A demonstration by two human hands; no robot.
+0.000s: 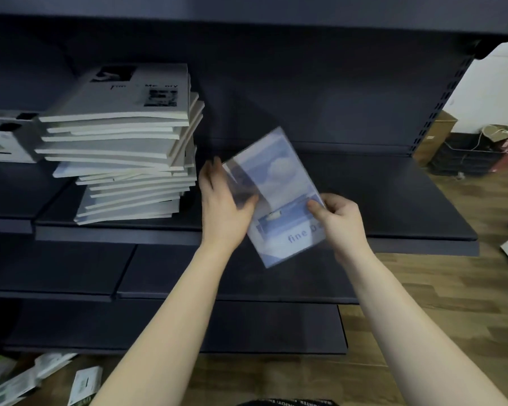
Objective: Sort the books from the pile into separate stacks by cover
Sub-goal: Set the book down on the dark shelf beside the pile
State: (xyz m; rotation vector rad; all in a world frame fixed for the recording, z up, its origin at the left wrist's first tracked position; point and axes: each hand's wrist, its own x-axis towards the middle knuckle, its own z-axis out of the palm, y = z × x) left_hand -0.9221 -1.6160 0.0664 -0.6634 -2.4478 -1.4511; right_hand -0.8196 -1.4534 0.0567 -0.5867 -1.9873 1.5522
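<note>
A tall, uneven pile of books stands on the dark shelf, left of centre; its top book has a pale grey cover with dark photos. Right of the pile, I hold a blue book with a sky-and-cloud cover tilted in the air above the shelf's front edge. It is blurred by motion. My left hand grips its left edge, fingers behind the cover. My right hand pinches its lower right corner, thumb on the cover.
White boxes sit on the shelf left of the pile. Lower shelves step out below. Loose packets lie on the wooden floor at the lower left. Cardboard boxes and a crate stand at the right.
</note>
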